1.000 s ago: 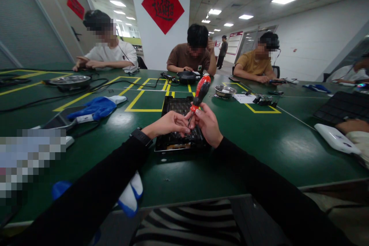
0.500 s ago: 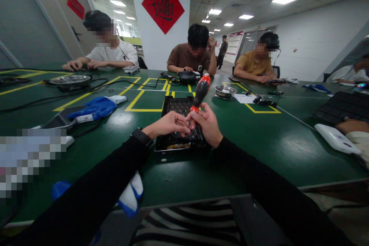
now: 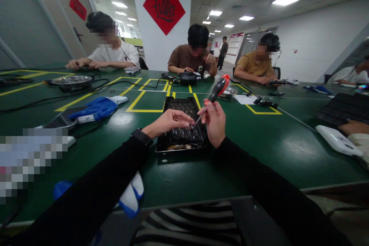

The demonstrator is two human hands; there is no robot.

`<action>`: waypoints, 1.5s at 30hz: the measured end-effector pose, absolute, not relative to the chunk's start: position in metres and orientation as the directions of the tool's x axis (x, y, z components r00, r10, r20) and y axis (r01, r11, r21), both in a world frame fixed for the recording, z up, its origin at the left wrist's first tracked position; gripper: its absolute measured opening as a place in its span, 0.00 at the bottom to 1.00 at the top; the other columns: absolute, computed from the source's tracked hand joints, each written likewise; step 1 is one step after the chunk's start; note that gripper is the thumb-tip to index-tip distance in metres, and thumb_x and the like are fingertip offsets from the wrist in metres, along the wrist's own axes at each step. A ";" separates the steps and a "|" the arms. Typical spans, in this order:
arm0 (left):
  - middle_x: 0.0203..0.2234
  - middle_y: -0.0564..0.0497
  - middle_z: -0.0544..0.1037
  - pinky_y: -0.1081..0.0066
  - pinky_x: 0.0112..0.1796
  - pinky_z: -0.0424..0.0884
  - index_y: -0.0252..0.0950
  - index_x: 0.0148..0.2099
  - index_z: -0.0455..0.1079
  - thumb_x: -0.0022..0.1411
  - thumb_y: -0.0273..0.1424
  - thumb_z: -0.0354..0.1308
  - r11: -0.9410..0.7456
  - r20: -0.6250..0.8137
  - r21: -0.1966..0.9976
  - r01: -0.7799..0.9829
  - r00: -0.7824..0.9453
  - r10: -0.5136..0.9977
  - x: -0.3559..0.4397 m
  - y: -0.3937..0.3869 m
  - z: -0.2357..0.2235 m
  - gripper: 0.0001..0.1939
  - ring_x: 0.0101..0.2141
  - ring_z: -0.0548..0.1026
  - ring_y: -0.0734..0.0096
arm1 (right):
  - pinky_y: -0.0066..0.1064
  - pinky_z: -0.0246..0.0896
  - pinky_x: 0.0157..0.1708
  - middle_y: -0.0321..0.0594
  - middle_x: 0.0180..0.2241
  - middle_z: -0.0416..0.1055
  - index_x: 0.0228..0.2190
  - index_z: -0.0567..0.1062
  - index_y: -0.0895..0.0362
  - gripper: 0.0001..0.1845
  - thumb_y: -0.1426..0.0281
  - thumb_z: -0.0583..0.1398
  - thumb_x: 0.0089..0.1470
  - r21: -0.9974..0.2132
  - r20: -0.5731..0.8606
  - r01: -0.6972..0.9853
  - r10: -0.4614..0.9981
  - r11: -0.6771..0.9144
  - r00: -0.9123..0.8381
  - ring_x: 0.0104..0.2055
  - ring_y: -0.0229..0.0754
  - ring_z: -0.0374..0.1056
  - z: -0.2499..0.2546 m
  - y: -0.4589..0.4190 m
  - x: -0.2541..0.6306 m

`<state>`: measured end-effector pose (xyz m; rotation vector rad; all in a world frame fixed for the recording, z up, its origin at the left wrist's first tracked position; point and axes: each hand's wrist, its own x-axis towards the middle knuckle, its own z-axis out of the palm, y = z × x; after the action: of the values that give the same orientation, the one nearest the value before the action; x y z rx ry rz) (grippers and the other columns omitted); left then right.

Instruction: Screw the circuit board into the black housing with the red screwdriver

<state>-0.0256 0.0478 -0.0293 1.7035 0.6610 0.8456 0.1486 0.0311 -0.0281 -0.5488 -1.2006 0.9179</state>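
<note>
My right hand (image 3: 215, 123) grips a red and black screwdriver (image 3: 216, 91) near the lower end of its handle. The handle leans up to the right, and the thin metal shaft slants down to the left. At the shaft's tip, the fingertips of my left hand (image 3: 170, 121) are pinched together. Anything small between them is too tiny to make out. Below both hands a black case-like device (image 3: 181, 134) lies on the table, its inside facing up, with a brownish strip along the near edge. My left hand hides part of it.
Blue and white gloves (image 3: 96, 108) lie on the green table (image 3: 253, 165) to the left, another glove (image 3: 131, 196) at its front edge. Farther back are a metal bowl (image 3: 229, 91), black clips (image 3: 266, 102) and cables. A white device (image 3: 337, 139) is right. Several people sit around.
The screwdriver has tilted to the right, and my right hand has shifted slightly right with it. My left fingers have straightened somewhat but stay by the tip. More of the case shows.
</note>
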 end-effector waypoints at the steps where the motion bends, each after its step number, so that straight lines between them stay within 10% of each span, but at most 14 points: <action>1: 0.37 0.43 0.77 0.68 0.41 0.68 0.30 0.40 0.72 0.46 0.33 0.65 -0.295 0.249 0.955 -0.009 0.561 0.789 -0.025 0.048 -0.029 0.18 0.36 0.75 0.69 | 0.21 0.48 0.15 0.31 0.22 0.68 0.35 0.66 0.56 0.14 0.59 0.54 0.53 -0.774 0.546 -0.261 0.817 0.577 0.186 0.15 0.28 0.54 -0.029 0.037 0.154; 7: 0.29 0.51 0.75 0.73 0.40 0.63 0.32 0.29 0.68 0.51 0.36 0.60 -0.371 0.387 0.922 -0.109 0.301 0.872 -0.023 0.054 -0.032 0.11 0.33 0.71 0.76 | 0.24 0.51 0.19 0.31 0.16 0.63 0.26 0.63 0.58 0.17 0.55 0.54 0.50 -0.887 0.442 0.296 0.836 0.354 0.325 0.16 0.32 0.57 -0.054 0.087 0.201; 17: 0.13 0.51 0.65 0.73 0.33 0.61 0.36 0.10 0.54 0.62 0.49 0.37 -0.432 0.426 0.902 0.005 0.159 0.891 -0.026 0.061 -0.036 0.34 0.22 0.65 0.76 | 0.27 0.43 0.24 0.35 0.17 0.63 0.16 0.65 0.57 0.17 0.58 0.58 0.44 -0.593 0.387 0.779 0.921 0.204 0.053 0.23 0.35 0.57 -0.081 0.099 0.210; 27: 0.12 0.51 0.63 0.71 0.30 0.60 0.36 0.10 0.54 0.62 0.50 0.31 -0.399 0.399 0.916 -0.030 0.158 0.903 -0.031 0.065 -0.035 0.35 0.19 0.63 0.76 | 0.25 0.53 0.36 0.39 0.35 0.72 0.35 0.74 0.58 0.11 0.65 0.56 0.53 -0.385 0.342 0.761 0.846 0.522 -0.408 0.36 0.37 0.64 0.002 0.125 0.199; 31: 0.11 0.51 0.64 0.71 0.30 0.60 0.35 0.11 0.55 0.63 0.48 0.33 -0.388 0.397 0.918 -0.085 0.165 0.903 -0.035 0.069 -0.035 0.34 0.20 0.63 0.76 | 0.27 0.53 0.37 0.40 0.35 0.71 0.40 0.73 0.56 0.13 0.73 0.59 0.49 -0.073 0.173 0.656 0.657 0.751 -0.734 0.37 0.39 0.64 0.004 0.151 0.159; 45: 0.12 0.51 0.65 0.71 0.31 0.62 0.36 0.11 0.57 0.61 0.50 0.34 -0.346 0.356 0.934 -0.083 0.204 0.912 -0.036 0.066 -0.031 0.34 0.21 0.66 0.74 | 0.25 0.49 0.31 0.38 0.29 0.68 0.26 0.72 0.60 0.03 0.73 0.62 0.46 -0.035 0.148 0.663 0.660 0.748 -0.737 0.32 0.37 0.60 -0.022 0.182 0.122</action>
<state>-0.0361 0.0664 -0.0306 1.5270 0.8186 1.3155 0.1222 0.1823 -0.0223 -1.0642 -2.7941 -0.0306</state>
